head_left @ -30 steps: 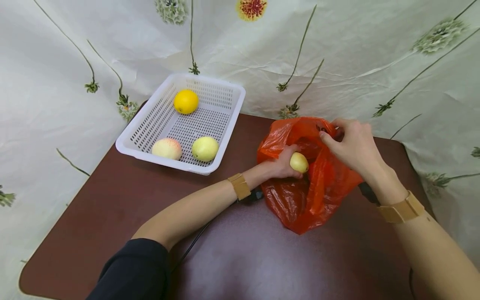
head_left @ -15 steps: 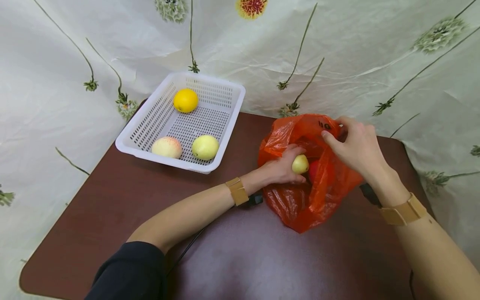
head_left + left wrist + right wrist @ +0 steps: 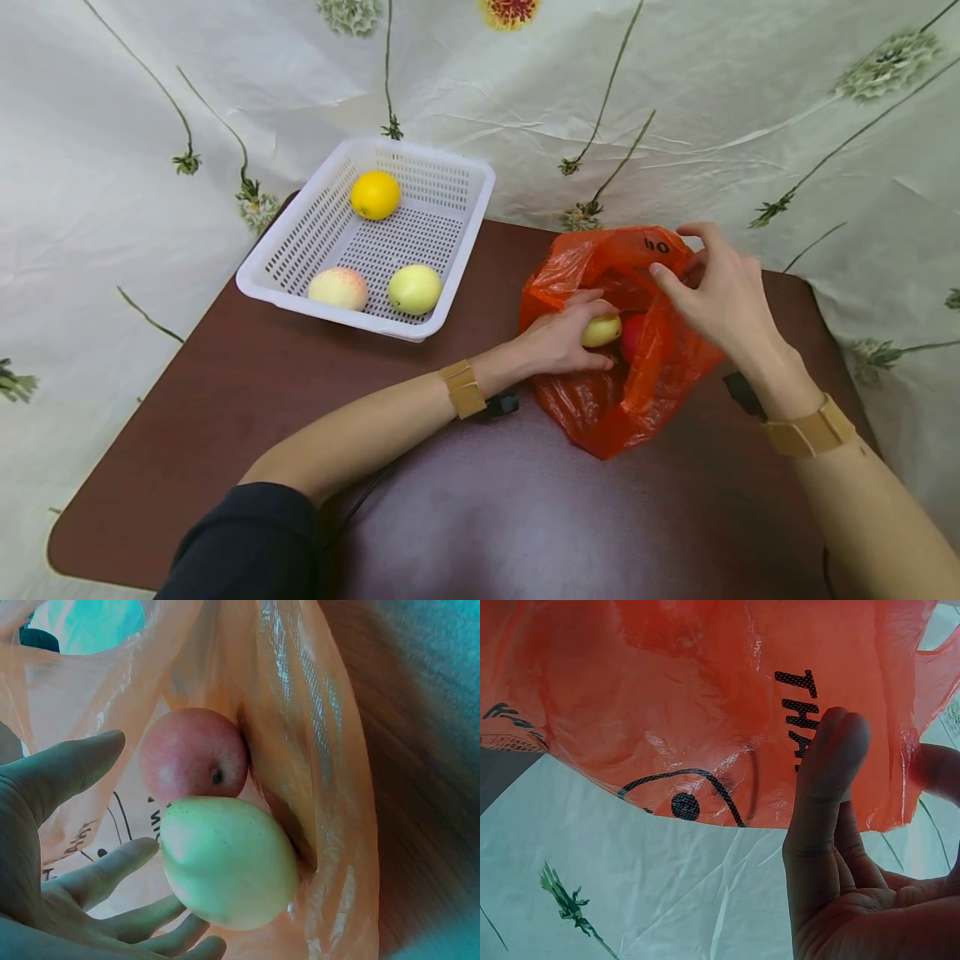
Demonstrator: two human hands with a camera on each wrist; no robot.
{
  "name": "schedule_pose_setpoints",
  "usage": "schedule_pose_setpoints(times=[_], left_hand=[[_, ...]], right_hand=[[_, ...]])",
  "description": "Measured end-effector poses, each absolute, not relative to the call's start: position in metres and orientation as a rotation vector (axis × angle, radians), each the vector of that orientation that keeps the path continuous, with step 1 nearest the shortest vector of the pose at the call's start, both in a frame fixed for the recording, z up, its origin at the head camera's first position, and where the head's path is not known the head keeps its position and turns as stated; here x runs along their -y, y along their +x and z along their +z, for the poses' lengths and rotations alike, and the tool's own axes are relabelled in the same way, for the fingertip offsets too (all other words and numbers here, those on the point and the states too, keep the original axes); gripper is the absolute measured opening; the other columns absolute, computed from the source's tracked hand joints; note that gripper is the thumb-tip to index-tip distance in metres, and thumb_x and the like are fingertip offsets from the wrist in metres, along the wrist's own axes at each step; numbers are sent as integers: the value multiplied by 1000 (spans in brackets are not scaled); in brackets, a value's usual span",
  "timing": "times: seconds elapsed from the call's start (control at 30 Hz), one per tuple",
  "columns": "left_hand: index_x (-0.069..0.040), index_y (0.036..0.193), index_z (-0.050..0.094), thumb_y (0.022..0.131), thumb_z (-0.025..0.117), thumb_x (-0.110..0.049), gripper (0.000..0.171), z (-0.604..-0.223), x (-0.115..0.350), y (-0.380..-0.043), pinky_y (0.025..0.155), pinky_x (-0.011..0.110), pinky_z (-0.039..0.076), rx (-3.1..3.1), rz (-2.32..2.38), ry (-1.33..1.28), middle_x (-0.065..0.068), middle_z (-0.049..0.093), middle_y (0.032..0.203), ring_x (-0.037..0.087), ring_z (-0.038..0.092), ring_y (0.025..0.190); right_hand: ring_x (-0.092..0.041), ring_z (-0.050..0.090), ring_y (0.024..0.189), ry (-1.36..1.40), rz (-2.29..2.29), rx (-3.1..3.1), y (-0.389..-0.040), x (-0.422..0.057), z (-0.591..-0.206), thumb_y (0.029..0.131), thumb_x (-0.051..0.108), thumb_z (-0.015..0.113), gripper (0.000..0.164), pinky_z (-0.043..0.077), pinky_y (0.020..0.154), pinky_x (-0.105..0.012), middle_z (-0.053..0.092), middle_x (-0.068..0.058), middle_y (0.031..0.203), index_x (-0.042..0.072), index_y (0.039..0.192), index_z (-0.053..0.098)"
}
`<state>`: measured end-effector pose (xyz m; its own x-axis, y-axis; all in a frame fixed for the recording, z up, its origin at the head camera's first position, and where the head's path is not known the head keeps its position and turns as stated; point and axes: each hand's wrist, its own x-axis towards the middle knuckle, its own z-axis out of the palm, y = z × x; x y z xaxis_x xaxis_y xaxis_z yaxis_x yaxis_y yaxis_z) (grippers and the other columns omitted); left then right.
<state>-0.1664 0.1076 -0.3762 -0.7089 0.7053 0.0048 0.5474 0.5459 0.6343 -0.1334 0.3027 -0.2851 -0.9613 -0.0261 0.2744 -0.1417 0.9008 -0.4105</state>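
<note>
My left hand [image 3: 566,337] reaches into the mouth of a red plastic bag [image 3: 600,417]. In the left wrist view its fingers are spread, with the fingertips beside a smooth, pale yellow-green pear-like fruit [image 3: 229,862] and the thumb well away from it. That fruit lies in the bag against a red apple [image 3: 195,754], which partly shows in the head view too. My right hand [image 3: 723,296] holds the bag's rim up at the back right, thumb and fingers on either side of the film. Black print marks the bag's outer face in the right wrist view.
A white perforated plastic basket [image 3: 277,279] stands at the table's back left, holding an orange [image 3: 375,196], a peach [image 3: 339,288] and a pale green round fruit [image 3: 415,289]. Flower-patterned cloth [image 3: 525,92] hangs behind the brown table [image 3: 247,392]. A black cable [image 3: 360,500] runs under my left forearm.
My left hand has moved slightly right and deeper into the bag, its fingers spreading off the yellow-green fruit, which now lies beside the red apple. The right hand stays at the bag's rim.
</note>
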Motion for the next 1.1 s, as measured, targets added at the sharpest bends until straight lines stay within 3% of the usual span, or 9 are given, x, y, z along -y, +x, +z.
schedule_pose_setpoints(times=[0.13,0.33,0.63,0.9,1.1], left_hand=[[-22,132,51,74,76,-40,65,-375,-102,-163,85,32,43,-2532,907,1099,5,26,148,19,45,118],[-19,129,54,75,76,-39,62,-372,-98,-155,94,32,39,-2541,902,1196,7,27,147,22,46,119],[-18,127,56,75,75,-40,60,-368,-90,-148,91,29,41,-2544,916,1280,8,30,145,18,55,104],[-19,126,56,77,73,-40,56,-364,-80,-143,98,32,35,-2534,888,1286,8,31,146,22,46,119],[-17,118,60,77,73,-38,48,-365,-71,-137,102,29,29,-2522,900,1336,5,48,133,19,38,126]], right_hand=[[-24,54,67,107,632,2799,-131,-303,-286,87,43,58,59,37,65,-40,63,-8,78,13,134,41],[-21,54,62,113,629,2788,-125,-304,-286,87,43,59,60,40,59,-39,64,-7,79,14,136,40],[-19,57,63,104,623,2787,-120,-304,-287,87,41,60,60,41,61,-38,65,-5,79,15,136,38],[-18,58,66,105,642,2780,-119,-304,-285,87,41,60,60,41,62,-38,66,-5,80,14,136,39],[-19,58,64,110,632,2780,-115,-303,-287,87,40,60,58,42,61,-38,65,-4,78,15,135,40]])
